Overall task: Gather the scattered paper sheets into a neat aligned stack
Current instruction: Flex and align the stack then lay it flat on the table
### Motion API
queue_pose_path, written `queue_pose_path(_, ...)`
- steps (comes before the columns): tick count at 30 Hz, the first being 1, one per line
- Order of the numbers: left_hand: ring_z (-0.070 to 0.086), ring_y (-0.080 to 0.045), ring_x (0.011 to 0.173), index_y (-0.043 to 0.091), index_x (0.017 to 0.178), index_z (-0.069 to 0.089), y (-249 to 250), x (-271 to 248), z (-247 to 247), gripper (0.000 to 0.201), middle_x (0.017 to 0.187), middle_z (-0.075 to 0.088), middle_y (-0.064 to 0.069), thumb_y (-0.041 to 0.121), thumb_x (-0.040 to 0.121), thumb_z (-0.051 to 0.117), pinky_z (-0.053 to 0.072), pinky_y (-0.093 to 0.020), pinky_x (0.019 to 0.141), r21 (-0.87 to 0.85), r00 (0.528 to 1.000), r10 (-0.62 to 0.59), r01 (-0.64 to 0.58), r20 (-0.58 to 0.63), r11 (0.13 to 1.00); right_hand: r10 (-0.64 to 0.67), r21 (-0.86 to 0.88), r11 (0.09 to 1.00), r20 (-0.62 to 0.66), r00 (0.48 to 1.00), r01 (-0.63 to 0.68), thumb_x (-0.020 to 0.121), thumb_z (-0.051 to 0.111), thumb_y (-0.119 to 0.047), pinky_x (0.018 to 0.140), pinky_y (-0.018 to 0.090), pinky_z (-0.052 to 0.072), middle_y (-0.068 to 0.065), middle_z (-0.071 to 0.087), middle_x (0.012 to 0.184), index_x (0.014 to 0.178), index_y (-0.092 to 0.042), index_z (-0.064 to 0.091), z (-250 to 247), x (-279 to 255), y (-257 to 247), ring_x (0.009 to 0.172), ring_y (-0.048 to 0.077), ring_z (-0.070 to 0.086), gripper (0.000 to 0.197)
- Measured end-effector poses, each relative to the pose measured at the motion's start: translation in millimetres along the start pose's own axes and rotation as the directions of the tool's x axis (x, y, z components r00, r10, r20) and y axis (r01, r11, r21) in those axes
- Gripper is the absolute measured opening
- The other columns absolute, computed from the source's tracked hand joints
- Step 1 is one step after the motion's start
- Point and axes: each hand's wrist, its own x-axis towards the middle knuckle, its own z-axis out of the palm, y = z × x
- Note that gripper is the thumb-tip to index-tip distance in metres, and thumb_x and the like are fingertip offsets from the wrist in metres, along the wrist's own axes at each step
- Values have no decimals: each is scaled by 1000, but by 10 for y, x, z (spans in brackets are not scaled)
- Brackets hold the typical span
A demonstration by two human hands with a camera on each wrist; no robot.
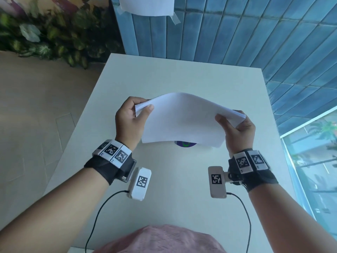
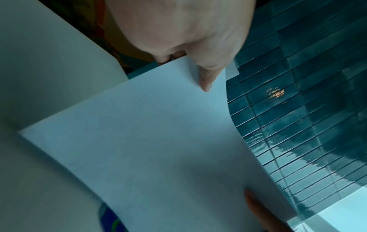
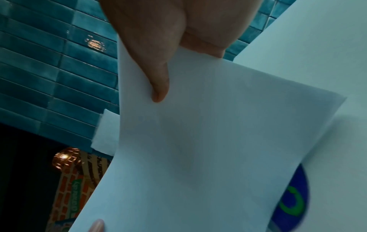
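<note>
From the head view I saw my left hand (image 1: 128,121) and right hand (image 1: 237,128) each pinching an end of the white paper stack (image 1: 184,119), which bowed upward above the table (image 1: 182,79). Each wrist view showed a thumb pressed on the plain top sheet.

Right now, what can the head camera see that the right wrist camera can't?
Only the head view shows both wrist bands with their cameras, the whole white table, the plants and a sheet taped to the wall. Only the right wrist view shows a copper lamp and a brick-patterned arch. Both show the paper stack, held off the table with the left hand and right hand pinching opposite ends, plus the blue sticker and blue tiles.
</note>
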Motion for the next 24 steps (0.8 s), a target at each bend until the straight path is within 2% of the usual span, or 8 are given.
queue_pose_path(3, 66, -10, 98, 25, 102, 59, -176, -66, 0, 28, 101, 68, 6, 17, 79, 74, 52, -31, 90, 51, 996, -52, 48, 78, 998, 49, -56, 997, -20, 999, -50, 68, 80, -10, 74, 31, 54, -6, 69, 85, 86, -26, 64, -9, -31, 147, 81, 17, 67, 29)
queue_pose_path(6, 64, -17, 109, 12, 120, 55, -344, -124, 35, 43, 116, 67, -3, 23, 80, 68, 50, -42, 98, 81, 983, -132, 122, 130, 989, 102, -103, 989, -35, 994, -105, 68, 80, -7, 72, 29, 52, -1, 69, 85, 96, -12, 64, -12, -44, 258, 75, 11, 67, 33)
queue_pose_path(8, 63, -16, 112, 9, 125, 54, -370, -138, 59, 45, 119, 66, -4, 22, 84, 64, 49, -40, 100, 76, 983, -131, 122, 126, 990, 101, -108, 989, -29, 994, -104, 69, 79, -7, 70, 29, 52, -3, 69, 81, 94, -8, 66, -7, -29, 273, 71, 10, 66, 29)
queue_pose_path(12, 62, -16, 115, 6, 125, 54, -348, -114, 71, 37, 121, 65, -6, 11, 89, 62, 48, -32, 100, 22, 990, -92, 90, 104, 996, 68, -100, 992, -36, 997, -71, 70, 79, -7, 71, 28, 55, -5, 69, 81, 88, -12, 65, -13, 6, 237, 75, 16, 66, 24)
queue_pose_path(15, 63, -16, 112, 8, 123, 55, -407, -150, 67, 39, 119, 66, -5, 15, 86, 63, 49, -34, 99, 43, 987, -109, 104, 119, 994, 99, -120, 988, -28, 995, -101, 69, 79, -5, 70, 25, 55, -4, 69, 82, 90, -11, 66, -3, -31, 308, 76, 16, 67, 26)
queue_pose_path(18, 63, -15, 107, 11, 121, 55, -475, -207, 96, 40, 114, 66, -2, 19, 83, 60, 49, -35, 99, 76, 978, -154, 145, 138, 987, 122, -161, 979, -49, 991, -129, 69, 78, -4, 70, 27, 52, 3, 68, 83, 94, -5, 66, 31, -68, 384, 76, 20, 65, 28)
queue_pose_path(22, 62, -16, 111, 8, 123, 54, -491, -191, 90, 39, 118, 65, -3, 15, 85, 61, 48, -29, 98, 57, 985, -131, 126, 114, 990, 87, -145, 985, -53, 995, -94, 70, 77, -3, 64, 16, 51, 2, 67, 81, 94, -5, 65, 19, -45, 342, 67, 3, 64, 26)
queue_pose_path(24, 63, -15, 111, 8, 123, 54, -533, -186, 72, 40, 118, 66, -3, 15, 84, 63, 47, -27, 97, 50, 985, -127, 122, 120, 991, 89, -149, 984, -58, 994, -97, 70, 77, -5, 66, 18, 52, 5, 69, 85, 97, -2, 66, -4, -46, 352, 73, 13, 65, 30)
